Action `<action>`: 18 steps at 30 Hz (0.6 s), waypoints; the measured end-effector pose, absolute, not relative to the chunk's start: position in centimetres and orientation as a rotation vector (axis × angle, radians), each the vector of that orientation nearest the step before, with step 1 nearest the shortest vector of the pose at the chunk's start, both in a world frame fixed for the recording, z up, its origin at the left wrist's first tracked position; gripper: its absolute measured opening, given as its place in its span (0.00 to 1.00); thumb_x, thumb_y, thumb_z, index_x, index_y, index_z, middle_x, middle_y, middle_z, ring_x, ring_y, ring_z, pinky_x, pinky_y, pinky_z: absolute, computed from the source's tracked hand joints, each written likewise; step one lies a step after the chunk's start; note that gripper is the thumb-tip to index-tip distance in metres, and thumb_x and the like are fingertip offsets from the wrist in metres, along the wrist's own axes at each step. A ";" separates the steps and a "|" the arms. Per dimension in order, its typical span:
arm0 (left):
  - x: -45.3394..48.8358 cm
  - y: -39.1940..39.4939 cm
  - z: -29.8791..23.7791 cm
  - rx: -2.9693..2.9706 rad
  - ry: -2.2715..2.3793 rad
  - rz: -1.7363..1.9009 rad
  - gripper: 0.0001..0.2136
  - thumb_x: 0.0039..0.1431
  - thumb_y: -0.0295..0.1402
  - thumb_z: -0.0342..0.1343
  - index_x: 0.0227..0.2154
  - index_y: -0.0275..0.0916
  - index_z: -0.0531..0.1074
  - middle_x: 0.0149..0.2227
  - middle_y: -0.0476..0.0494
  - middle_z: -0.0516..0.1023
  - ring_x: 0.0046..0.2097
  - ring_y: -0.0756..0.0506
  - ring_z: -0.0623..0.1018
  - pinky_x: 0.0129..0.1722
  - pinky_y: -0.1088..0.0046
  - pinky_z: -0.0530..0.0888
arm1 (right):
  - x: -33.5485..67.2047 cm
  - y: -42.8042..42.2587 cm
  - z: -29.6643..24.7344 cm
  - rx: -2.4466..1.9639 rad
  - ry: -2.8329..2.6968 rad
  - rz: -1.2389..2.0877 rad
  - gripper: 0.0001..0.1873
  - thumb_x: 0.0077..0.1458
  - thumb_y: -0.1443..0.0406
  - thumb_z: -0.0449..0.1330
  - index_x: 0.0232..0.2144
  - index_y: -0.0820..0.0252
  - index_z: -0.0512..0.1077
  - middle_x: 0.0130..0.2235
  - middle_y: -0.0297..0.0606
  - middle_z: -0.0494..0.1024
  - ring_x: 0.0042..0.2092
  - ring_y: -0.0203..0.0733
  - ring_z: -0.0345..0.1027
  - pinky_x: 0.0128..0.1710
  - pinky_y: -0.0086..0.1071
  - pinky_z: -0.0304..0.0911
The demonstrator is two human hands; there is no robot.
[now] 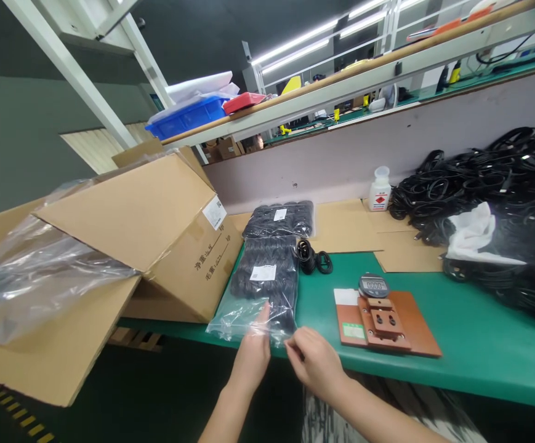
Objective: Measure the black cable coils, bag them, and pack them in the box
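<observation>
A clear plastic bag (263, 289) of black coiled cables with a white label lies at the front edge of the green bench. My left hand (254, 354) rests at the bag's open-looking front end, its index finger stretched over the plastic; the other fingers are partly hidden. My right hand (316, 360) is closed in a pinch at the bag's front right corner. Behind it lies a second labelled bag of black cables (267, 220). Two loose coiled cables (307, 257) sit just right of the bags.
A large open cardboard box (188, 264) with plastic lining stands left. On the right are a digital gauge (373, 285) on a brown fixture (415, 320), a white bottle (380, 189) and a heap of black cables (474, 172). A shelf (322, 92) runs above the bench.
</observation>
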State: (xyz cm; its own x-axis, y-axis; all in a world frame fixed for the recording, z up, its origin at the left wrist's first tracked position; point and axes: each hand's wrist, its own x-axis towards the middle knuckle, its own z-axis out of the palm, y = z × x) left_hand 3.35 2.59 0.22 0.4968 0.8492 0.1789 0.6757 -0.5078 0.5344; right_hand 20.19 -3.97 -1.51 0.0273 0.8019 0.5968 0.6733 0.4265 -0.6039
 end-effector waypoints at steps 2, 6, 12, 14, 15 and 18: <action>3.6 2.2 0.3 2.341 1.280 0.608 0.27 0.66 0.26 0.41 0.67 0.41 0.48 0.67 0.38 0.59 0.66 0.42 0.60 0.63 0.57 0.62 | 20.2 -4.0 -1.6 -1.293 -1.693 0.175 0.14 0.62 0.69 0.50 0.24 0.57 0.61 0.24 0.34 0.67 0.27 0.39 0.63 0.28 0.30 0.56; 3.8 1.6 0.2 2.318 1.325 0.652 0.29 0.67 0.29 0.41 0.68 0.41 0.39 0.66 0.34 0.59 0.65 0.40 0.62 0.61 0.56 0.65 | 20.2 -4.1 -1.7 -1.284 -1.696 0.192 0.13 0.62 0.70 0.50 0.24 0.57 0.61 0.24 0.34 0.67 0.27 0.40 0.62 0.28 0.31 0.55; 3.9 1.6 -0.1 2.295 1.359 0.702 0.30 0.67 0.32 0.43 0.68 0.40 0.39 0.66 0.32 0.58 0.66 0.39 0.61 0.62 0.53 0.63 | 20.3 -4.1 -1.4 -1.282 -1.689 0.220 0.11 0.61 0.70 0.50 0.25 0.57 0.61 0.24 0.33 0.66 0.27 0.39 0.62 0.27 0.30 0.55; 3.9 1.5 0.0 2.253 1.381 0.731 0.29 0.67 0.32 0.44 0.68 0.39 0.41 0.67 0.33 0.56 0.66 0.38 0.59 0.62 0.53 0.62 | 20.4 -4.1 -1.2 -1.286 -1.680 0.225 0.11 0.60 0.70 0.51 0.25 0.57 0.61 0.24 0.32 0.66 0.26 0.38 0.62 0.27 0.29 0.55; 3.9 1.4 -0.1 2.232 1.395 0.756 0.29 0.67 0.33 0.44 0.68 0.40 0.43 0.67 0.34 0.56 0.67 0.38 0.58 0.63 0.53 0.62 | 20.4 -4.2 -1.1 -1.287 -1.674 0.225 0.10 0.60 0.70 0.51 0.25 0.57 0.61 0.24 0.32 0.66 0.26 0.38 0.61 0.26 0.29 0.55; 3.4 0.6 -0.5 2.191 1.456 0.874 0.27 0.65 0.34 0.47 0.66 0.41 0.51 0.66 0.36 0.59 0.66 0.37 0.60 0.62 0.52 0.64 | 20.5 -4.3 -0.7 -1.278 -1.651 0.216 0.10 0.59 0.67 0.54 0.26 0.57 0.61 0.23 0.31 0.65 0.25 0.37 0.61 0.25 0.28 0.55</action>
